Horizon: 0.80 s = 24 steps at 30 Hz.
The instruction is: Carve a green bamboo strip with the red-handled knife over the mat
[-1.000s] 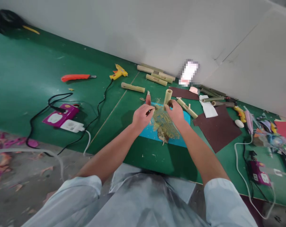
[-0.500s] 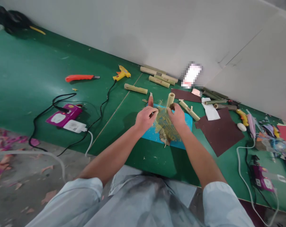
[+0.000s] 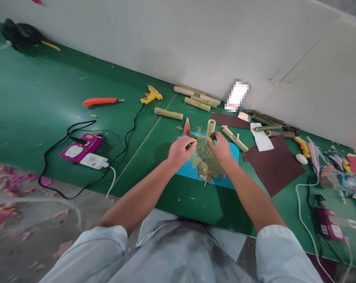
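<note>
Bends the right hand's [image 3: 220,147] fingers inward, almost closed, at the low end of an upright bamboo tube [image 3: 211,126]; cannot tell if gripping it. Holds the left hand's [image 3: 179,151] fingertips close together, cannot tell around what. Has a messy yellow-green pile [image 3: 202,159] below, on a blue sheet [image 3: 186,169]. Farther left, has a yellow glue gun [image 3: 152,94] and an orange cutter [image 3: 101,102].

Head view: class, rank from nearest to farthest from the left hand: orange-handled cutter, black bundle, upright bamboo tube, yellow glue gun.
1. Upright bamboo tube: just right of the left hand.
2. Yellow glue gun: beyond the hand, leftward.
3. Orange-handled cutter: farther left.
4. Black bundle: far left, at the back.
</note>
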Each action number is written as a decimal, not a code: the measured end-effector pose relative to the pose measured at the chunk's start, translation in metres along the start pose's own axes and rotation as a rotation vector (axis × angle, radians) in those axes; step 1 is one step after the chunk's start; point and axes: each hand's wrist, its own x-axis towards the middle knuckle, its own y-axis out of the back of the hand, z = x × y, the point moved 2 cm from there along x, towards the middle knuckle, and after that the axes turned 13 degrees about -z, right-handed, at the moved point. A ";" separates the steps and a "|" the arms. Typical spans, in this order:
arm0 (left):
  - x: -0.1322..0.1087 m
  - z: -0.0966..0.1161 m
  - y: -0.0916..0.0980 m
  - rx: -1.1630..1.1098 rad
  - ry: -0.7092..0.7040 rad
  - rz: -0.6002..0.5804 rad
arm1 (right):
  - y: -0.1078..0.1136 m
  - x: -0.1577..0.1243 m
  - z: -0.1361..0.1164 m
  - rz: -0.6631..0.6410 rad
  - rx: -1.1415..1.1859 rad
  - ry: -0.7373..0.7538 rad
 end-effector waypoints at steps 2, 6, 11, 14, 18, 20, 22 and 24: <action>0.000 0.000 0.000 0.000 0.006 -0.002 | -0.001 -0.001 0.002 0.008 -0.011 -0.007; -0.001 0.001 -0.001 0.000 -0.003 -0.012 | -0.002 -0.004 0.002 -0.015 -0.069 -0.015; -0.001 0.001 -0.001 0.001 -0.015 -0.014 | 0.006 -0.006 -0.002 -0.043 -0.145 0.022; -0.002 -0.003 -0.005 0.005 0.011 -0.058 | 0.026 -0.008 0.001 -0.032 -0.170 0.016; -0.005 -0.008 -0.015 -0.003 0.038 -0.221 | 0.065 -0.007 0.019 0.007 -0.379 0.001; -0.007 -0.010 -0.021 0.003 0.034 -0.273 | 0.081 -0.005 0.031 -0.055 -0.511 0.000; -0.008 -0.010 -0.023 0.009 0.021 -0.283 | 0.093 -0.004 0.043 -0.127 -0.593 -0.034; -0.008 -0.010 -0.021 0.011 0.018 -0.268 | 0.104 -0.002 0.054 -0.167 -0.615 -0.064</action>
